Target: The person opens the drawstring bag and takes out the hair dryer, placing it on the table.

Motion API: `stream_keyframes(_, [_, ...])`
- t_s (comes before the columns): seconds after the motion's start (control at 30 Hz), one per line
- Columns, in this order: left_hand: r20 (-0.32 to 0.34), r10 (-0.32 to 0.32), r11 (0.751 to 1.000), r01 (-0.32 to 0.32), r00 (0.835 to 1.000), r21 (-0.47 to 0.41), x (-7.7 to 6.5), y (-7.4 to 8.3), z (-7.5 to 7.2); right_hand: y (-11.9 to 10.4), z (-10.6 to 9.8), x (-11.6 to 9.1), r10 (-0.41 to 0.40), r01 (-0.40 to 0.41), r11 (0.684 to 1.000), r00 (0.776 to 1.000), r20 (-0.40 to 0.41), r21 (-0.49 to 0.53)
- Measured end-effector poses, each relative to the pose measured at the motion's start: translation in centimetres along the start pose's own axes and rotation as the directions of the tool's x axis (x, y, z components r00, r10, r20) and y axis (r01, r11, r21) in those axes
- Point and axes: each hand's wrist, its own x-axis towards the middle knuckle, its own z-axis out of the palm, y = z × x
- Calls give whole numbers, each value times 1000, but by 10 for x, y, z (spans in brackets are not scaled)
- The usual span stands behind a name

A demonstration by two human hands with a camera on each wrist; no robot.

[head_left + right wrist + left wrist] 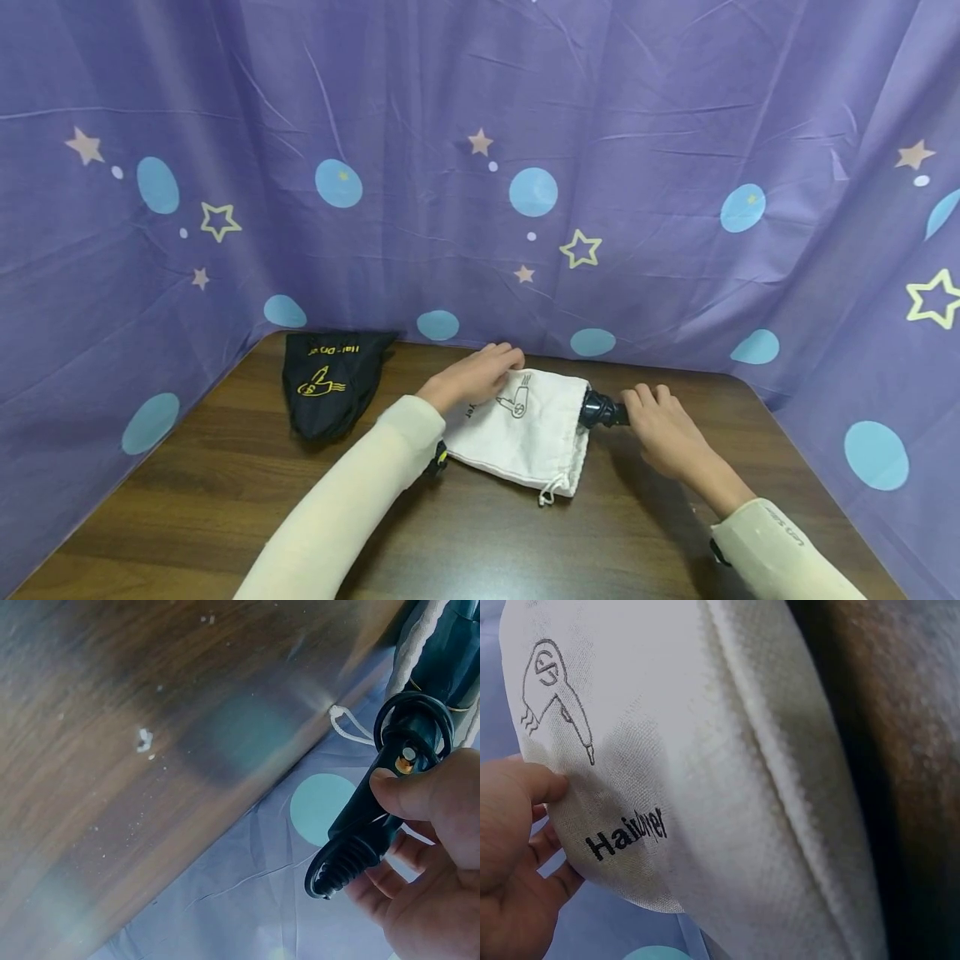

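Note:
A white drawstring bag (517, 437), printed with "Hair Dryer" and a dryer outline, lies in mid-table in the head view. At its far left edge my left hand (474, 377) pinches the cloth; the left wrist view shows the thumb (549, 782) on the printed face. My right hand (666, 433) grips the handle of a dark hair dryer (600, 409), which sticks out of the bag's mouth on the right. In the right wrist view, the cord is looped about the handle (360, 802), and the thumb lies just below a small switch. The dryer's far part is hidden inside the bag.
A black bag (330, 392) with yellow "Hair Dryer" print sits at the table's back left. The bag's white drawstring (551, 490) hangs at its near right corner. A purple curtain (450, 250) closes off the back and sides of the wooden table (510, 546).

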Motion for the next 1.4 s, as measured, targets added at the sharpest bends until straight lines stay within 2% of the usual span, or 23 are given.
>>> stream_keyframes(0.2, [-41,10,1000,-10,999,-17,-2,-6,0,0,-2,0,13,-13,1000,1000,13,13])
stream_keyframes(0.5, [-60,-42,999,41,997,-21,-7,-16,-4,4,-5,-2,33,-34,999,998,57,14])
stream_keyframes(0.73, [-56,-62,997,60,996,-46,-2,-8,-3,5,-3,0,4,-4,1000,1000,25,-11])
stream_keyframes(1.0, [-56,52,994,-57,997,-96,5,2,7,3,-3,2,-22,21,1000,998,-58,-19])
stream_keyframes(1.13, [-71,78,991,-85,994,-105,3,2,10,3,-2,2,-22,20,999,998,-61,-29])
stream_keyframes(1.4, [-97,33,990,-46,995,-136,-1,-5,10,4,0,-2,14,-14,1000,1000,0,-16])
